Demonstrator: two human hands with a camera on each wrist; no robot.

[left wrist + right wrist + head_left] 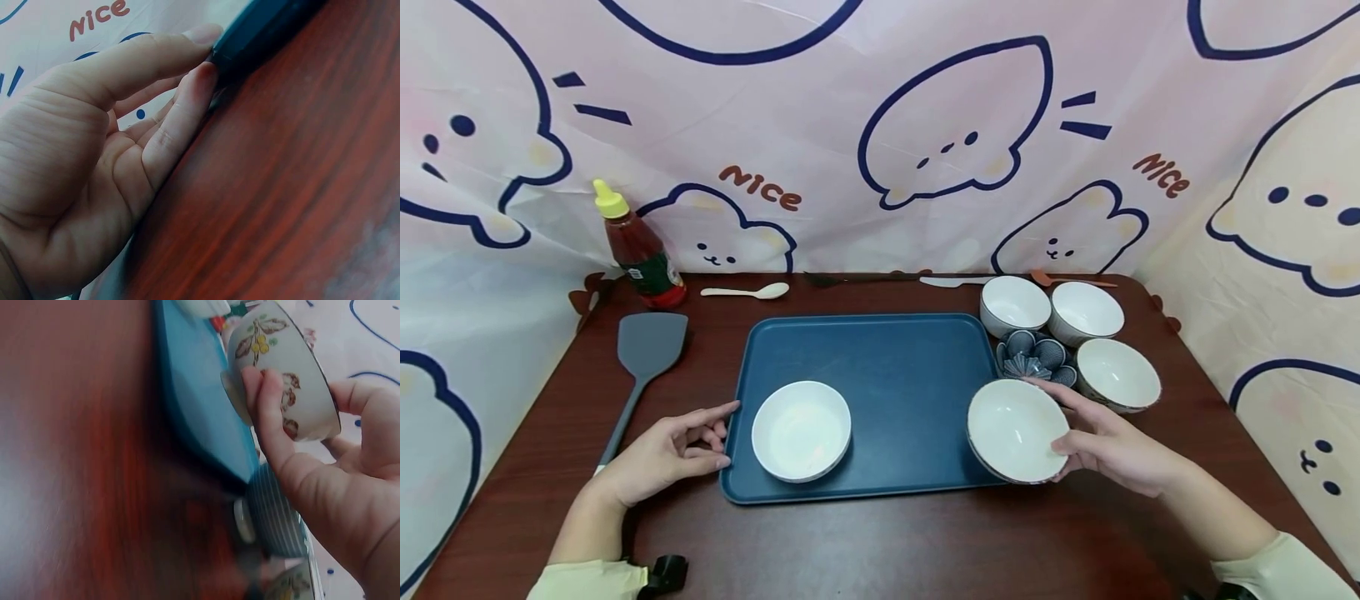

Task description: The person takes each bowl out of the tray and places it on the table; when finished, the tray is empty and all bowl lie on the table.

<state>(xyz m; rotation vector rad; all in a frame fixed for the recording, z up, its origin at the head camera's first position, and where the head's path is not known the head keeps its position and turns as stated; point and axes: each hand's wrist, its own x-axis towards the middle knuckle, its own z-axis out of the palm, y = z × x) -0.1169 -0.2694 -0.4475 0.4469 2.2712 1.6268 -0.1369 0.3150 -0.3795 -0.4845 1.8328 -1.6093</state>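
The right hand (1108,442) held a bowl (1017,432) above the right end of the tray (910,400), fingers curled about its wall and rim; the left hand (666,454) pinched the tray's left edge. The bowl looked stiff, slick, breakable and fairly light, best gripped by the wall. Bare tray separated it from the second bowl (801,432); other bowls (1117,377) crowded its far right.
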